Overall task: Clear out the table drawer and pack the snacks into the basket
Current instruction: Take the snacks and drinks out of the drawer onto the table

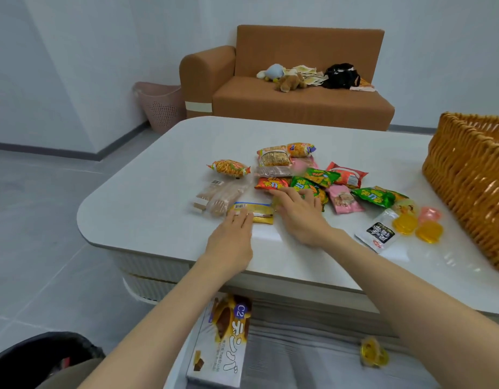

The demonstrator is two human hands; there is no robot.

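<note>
Gathering the loose snacks looks like the step in hand, with both hands palm down on the table (147, 197). At the left, the bread packs (220, 196) lie nearest the table's rounded corner, so any sweep should draw them inward, away from that edge. The left hand (233, 238) has its fingers straight and together, with the tips resting on the gold pack (261, 213); it grips nothing. Below it, in the open drawer (299, 355), a box (219, 343) lies against the left wall, not yet taken out.

The right hand (300, 217), just beside the left, has straight, slightly spread fingers lying over the near side of the pile (318, 178) of red, green and pink packs; nothing is clamped. The film wrappers probably slide easily, so I judge it better to close both hands round a small bundle and lift it than to shove the heap sideways.

A lone cup (373, 352) sits in the drawer's right part. Above it, a sachet (380, 233) and jelly cups (416, 228) lie near the table's front edge, between the pile and the basket (467, 175), and a low push would knock them off. The basket stands at the far right with a tall wall facing the snacks, so loads must rise over its rim. Bare tabletop shows to the left of the pile and behind it.
</note>
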